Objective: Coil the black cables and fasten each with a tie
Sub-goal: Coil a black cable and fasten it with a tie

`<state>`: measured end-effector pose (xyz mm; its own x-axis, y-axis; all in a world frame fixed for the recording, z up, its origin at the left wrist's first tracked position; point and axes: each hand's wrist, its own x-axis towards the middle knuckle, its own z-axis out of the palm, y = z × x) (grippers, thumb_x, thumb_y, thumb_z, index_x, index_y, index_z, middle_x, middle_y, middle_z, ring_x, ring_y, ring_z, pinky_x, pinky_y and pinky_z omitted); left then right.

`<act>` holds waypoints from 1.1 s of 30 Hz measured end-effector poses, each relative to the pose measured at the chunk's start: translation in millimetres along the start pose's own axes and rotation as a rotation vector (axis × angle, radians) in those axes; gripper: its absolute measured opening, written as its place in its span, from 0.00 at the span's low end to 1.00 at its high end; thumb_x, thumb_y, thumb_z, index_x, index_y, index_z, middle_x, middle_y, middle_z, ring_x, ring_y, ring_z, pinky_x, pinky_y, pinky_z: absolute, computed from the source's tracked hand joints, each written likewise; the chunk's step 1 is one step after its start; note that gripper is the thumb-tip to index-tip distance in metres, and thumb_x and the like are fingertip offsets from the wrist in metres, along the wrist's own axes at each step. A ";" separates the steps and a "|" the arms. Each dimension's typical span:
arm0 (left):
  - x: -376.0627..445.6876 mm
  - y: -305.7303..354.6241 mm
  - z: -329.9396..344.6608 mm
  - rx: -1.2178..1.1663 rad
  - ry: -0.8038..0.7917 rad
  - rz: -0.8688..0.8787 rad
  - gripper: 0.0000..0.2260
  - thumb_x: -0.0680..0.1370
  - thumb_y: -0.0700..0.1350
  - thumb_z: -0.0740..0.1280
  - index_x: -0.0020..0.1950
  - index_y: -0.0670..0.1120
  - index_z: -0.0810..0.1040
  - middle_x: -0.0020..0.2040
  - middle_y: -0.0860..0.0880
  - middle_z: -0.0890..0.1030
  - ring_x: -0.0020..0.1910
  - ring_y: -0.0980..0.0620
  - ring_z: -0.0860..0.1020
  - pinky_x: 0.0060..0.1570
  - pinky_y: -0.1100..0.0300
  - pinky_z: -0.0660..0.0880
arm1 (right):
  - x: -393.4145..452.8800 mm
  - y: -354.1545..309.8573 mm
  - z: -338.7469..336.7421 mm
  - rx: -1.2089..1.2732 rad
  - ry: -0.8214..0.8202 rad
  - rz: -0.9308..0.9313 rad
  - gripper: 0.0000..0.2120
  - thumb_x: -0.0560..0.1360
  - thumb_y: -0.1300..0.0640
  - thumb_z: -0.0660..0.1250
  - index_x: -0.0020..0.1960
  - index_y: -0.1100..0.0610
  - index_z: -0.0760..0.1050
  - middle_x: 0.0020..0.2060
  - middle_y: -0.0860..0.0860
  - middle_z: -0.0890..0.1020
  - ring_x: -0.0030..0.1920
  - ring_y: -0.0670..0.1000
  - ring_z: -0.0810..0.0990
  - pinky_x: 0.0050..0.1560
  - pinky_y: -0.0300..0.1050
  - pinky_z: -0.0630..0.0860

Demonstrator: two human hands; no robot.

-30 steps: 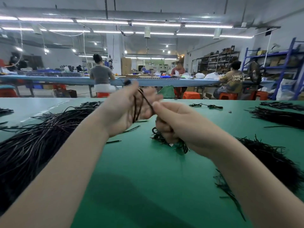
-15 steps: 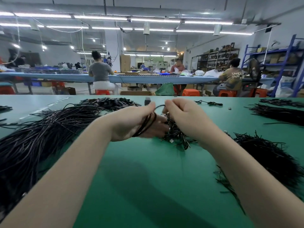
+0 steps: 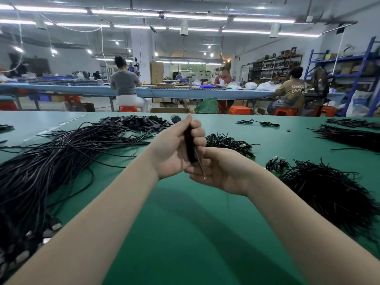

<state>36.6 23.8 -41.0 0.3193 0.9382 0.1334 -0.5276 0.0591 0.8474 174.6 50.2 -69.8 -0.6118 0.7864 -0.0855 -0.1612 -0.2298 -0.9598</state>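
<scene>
Left hand [image 3: 174, 149]: fingers [image 3: 198, 133] curled tight around a coiled black cable [image 3: 190, 147], held upright above the green table [image 3: 185, 223]. The coil appears as a narrow, dark, flattened bundle, compressed in the grip; individual turns cannot be told apart. A black connector [image 3: 175, 118] shows just above and left of the fingertips; whether it belongs to this cable cannot be told.

Right hand [image 3: 222, 171]: positioned directly below and right of the left, touching it, palm turned upward, fingers bent in beneath the coil's lower end. A thin tie [image 3: 200, 164] runs slanting from the coil's base across this palm, with a pale tip at its lower end. Whether the right fingers pinch it is hidden.

Surroundings on the table:
- 1 large mass of loose black cables [image 3: 41, 167], left.
- 1 pile of coiled cables [image 3: 228, 141], just behind the hands.
- 1 heap of black ties [image 3: 333, 194], right.
- 1 further dark bundle [image 3: 353, 136], far right.

3 seated people are at a blue bench [image 3: 185, 92] beyond.
</scene>
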 end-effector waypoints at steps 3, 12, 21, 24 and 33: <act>1.8 -4.5 -8.0 0.100 0.019 -0.068 0.16 0.82 0.53 0.55 0.39 0.47 0.71 0.37 0.50 0.80 0.39 0.52 0.82 0.40 0.62 0.80 | 1.2 6.1 -7.5 -0.038 0.093 0.000 0.08 0.80 0.62 0.62 0.43 0.59 0.75 0.30 0.52 0.81 0.33 0.49 0.83 0.41 0.44 0.82; 7.8 -11.4 -24.1 0.623 0.285 -0.112 0.16 0.82 0.56 0.57 0.39 0.50 0.73 0.46 0.52 0.79 0.47 0.52 0.77 0.56 0.56 0.70 | 6.5 14.1 -16.8 -0.305 0.155 -0.039 0.11 0.79 0.49 0.64 0.46 0.55 0.80 0.31 0.47 0.79 0.33 0.48 0.81 0.42 0.44 0.82; 16.9 -29.4 -23.3 0.467 0.237 0.019 0.16 0.82 0.53 0.57 0.38 0.46 0.72 0.33 0.51 0.72 0.34 0.54 0.69 0.38 0.62 0.69 | 1.6 17.1 -1.6 -0.437 -0.051 -0.078 0.15 0.78 0.44 0.62 0.47 0.57 0.69 0.32 0.48 0.73 0.30 0.47 0.74 0.39 0.42 0.77; 17.1 -30.7 -27.0 0.418 0.239 0.003 0.17 0.83 0.53 0.55 0.38 0.47 0.71 0.34 0.52 0.73 0.36 0.55 0.71 0.42 0.63 0.69 | 3.6 20.1 1.1 -0.564 -0.033 -0.121 0.14 0.80 0.45 0.58 0.44 0.54 0.65 0.29 0.45 0.66 0.28 0.46 0.67 0.36 0.40 0.73; 15.7 -33.1 -30.3 0.465 0.197 -0.070 0.17 0.82 0.54 0.57 0.38 0.48 0.72 0.42 0.52 0.80 0.38 0.54 0.77 0.37 0.62 0.74 | 4.7 22.5 -6.7 -0.597 -0.049 -0.097 0.11 0.79 0.47 0.62 0.49 0.55 0.74 0.42 0.47 0.81 0.40 0.47 0.82 0.44 0.43 0.77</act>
<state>35.2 46.9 -82.6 0.1628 0.9866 0.0066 -0.0898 0.0082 0.9959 173.3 52.6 -93.6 -0.6536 0.7568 0.0090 0.2353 0.2145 -0.9479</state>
